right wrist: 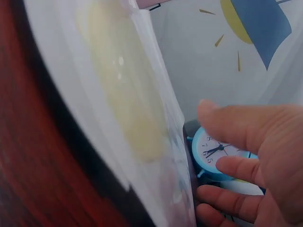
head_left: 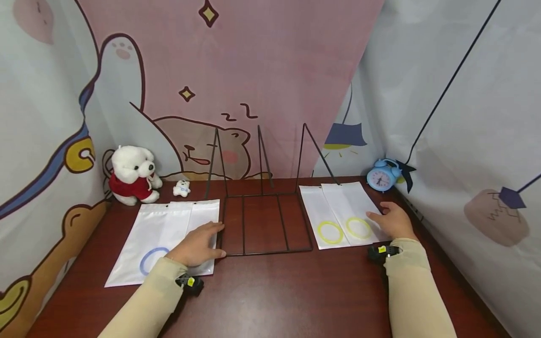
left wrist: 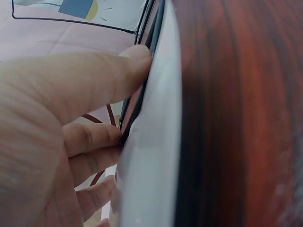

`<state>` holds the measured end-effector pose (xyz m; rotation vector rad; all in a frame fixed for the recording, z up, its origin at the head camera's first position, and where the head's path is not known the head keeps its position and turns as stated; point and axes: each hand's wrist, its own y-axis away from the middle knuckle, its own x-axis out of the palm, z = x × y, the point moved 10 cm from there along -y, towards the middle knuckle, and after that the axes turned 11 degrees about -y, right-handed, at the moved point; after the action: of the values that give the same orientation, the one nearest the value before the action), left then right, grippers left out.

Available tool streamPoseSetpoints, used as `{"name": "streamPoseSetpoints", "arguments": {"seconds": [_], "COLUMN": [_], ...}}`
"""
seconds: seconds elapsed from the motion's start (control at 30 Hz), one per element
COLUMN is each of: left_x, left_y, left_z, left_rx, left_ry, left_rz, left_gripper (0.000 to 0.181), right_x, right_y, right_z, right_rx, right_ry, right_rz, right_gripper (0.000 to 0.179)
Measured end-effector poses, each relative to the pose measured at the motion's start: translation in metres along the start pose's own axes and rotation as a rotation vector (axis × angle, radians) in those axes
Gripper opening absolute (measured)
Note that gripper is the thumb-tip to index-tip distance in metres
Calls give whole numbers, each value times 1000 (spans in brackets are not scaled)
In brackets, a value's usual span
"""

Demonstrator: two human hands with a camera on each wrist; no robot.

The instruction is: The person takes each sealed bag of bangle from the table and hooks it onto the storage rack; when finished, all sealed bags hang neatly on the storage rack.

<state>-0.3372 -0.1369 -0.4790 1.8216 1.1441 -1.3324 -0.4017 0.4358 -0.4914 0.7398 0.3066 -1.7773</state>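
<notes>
A black wire rack (head_left: 266, 253) with upright triangular dividers stands mid-table. My left hand (head_left: 196, 246) lies over white plastic bags (head_left: 127, 263) with a blue ring (head_left: 145, 258) showing on one. Its thumb and fingertips touch the rack's left side, spread apart along the dark wire (left wrist: 128, 130) in the left wrist view. On the other side, white bags (head_left: 313, 202) overlap, showing two yellow rings (head_left: 330, 232). My right hand (head_left: 395, 221) hovers by their right edge, fingers loosely bent, holding nothing. In the right wrist view, a gap separates its fingertips from the bag (right wrist: 170, 189).
At the back left sits a white plush dog (head_left: 133, 176) in red, with a small white figure (head_left: 181, 188) beside it. A blue alarm clock (head_left: 382, 176) stands at the back right, beyond my right hand. Printed cloth walls (head_left: 270, 70) enclose the brown table (head_left: 270, 300).
</notes>
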Motion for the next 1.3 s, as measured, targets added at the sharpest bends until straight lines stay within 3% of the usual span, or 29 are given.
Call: {"name": "streamPoseSetpoints", "arguments": {"seconds": [0.4, 0.8, 1.03, 1.3], "left_x": [-2, -1, 2, 1], "left_y": [-1, -2, -2, -2], "left_z": [0, 0, 2, 1], "left_rx": [-2, -2, -3, 2], "left_ry": [-2, 4, 7, 8], "left_rz": [-2, -3, 2, -1], "left_gripper": [82, 81, 82, 82], "right_x": [2, -1, 0, 4], "right_y": [-2, 4, 5, 5], "right_z": [-2, -1, 3, 2], "right_rx": [15, 51, 3, 45], "right_ry": [71, 142, 121, 25], "right_rz": [15, 4, -9, -4], "right_gripper": [81, 87, 77, 65]}}
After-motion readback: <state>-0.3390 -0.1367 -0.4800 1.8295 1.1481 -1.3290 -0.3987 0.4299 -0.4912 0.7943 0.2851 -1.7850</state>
